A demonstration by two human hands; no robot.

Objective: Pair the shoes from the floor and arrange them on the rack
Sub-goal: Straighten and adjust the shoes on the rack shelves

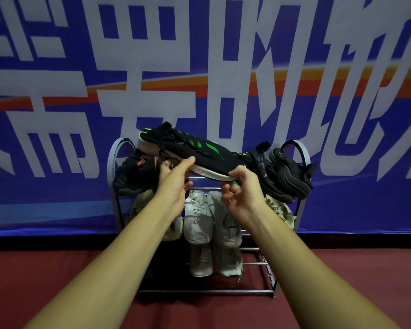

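Shoe: black knit with green stripes and a white sole (199,148). It lies lengthwise from left to right, with its right end lower.
Shoe position: it is held over the top tier of the rack (114,160), in front of the banner. I cannot tell whether it touches the tier.
Left hand: (175,184) grasps the shoe near its middle, with the thumb laid on the side above the sole and the fingers curled beneath.
Right hand: (241,193) grasps the lower right end, with the thumb on the black upper and the fingers curled under the sole. A green sliver shows by those fingers, but what it belongs to is unclear.
Rack: grey metal with arched ends and rod shelves in three tiers, standing against the banner.
Top tier: dark shoes (131,174) sit at the left end, one with a red tab. Black shoes (287,176) are piled at the right end and overhang the edge.
Middle tier: a white pair (197,217) sits in the centre, side by side with toes toward the camera. Beige shoes (280,210) are at the right, and another pale shoe at the left is partly hidden by the left forearm.
Bottom tier: a second white pair (201,260) sits directly below the first.
Banner: blue (223,67) with large white characters and an orange-red stripe.
Floor: dark red (342,269).
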